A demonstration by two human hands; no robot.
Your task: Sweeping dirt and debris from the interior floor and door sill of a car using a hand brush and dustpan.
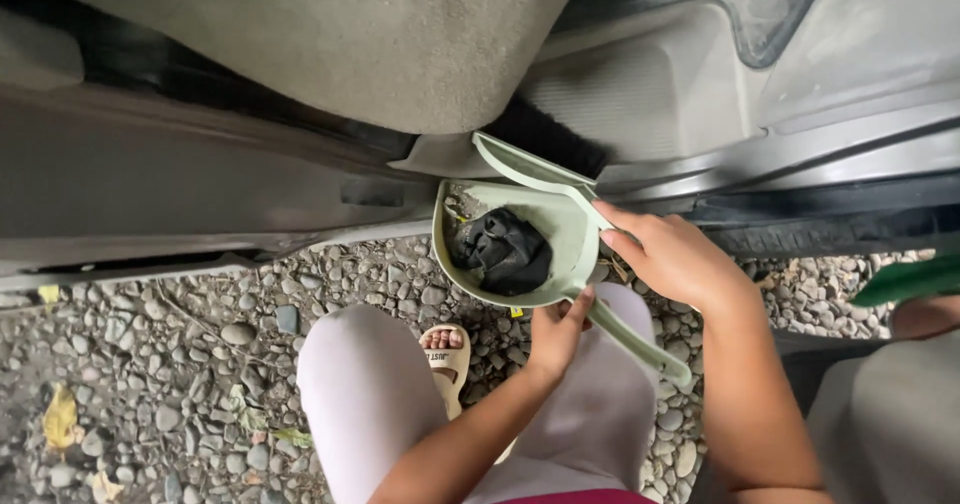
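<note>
My left hand (558,332) grips a pale green dustpan (445,254) at its rim, where the long handle (640,344) begins. I hold the pan against the edge of a car's door sill. A crumpled black thing (503,252), cloth or plastic, lies in the pan with some grit. My right hand (672,256) holds the handle of a matching green brush (530,169). Its black bristles (550,136) reach onto the car floor just above the pan.
A grey car seat (350,34) overhangs the sill (150,184) at the top. A floor mat (770,4) lies at the upper right. Below is gravel (150,364) with dry leaves, my legs and a sandalled foot (447,354). A green leaf (910,279) pokes in at right.
</note>
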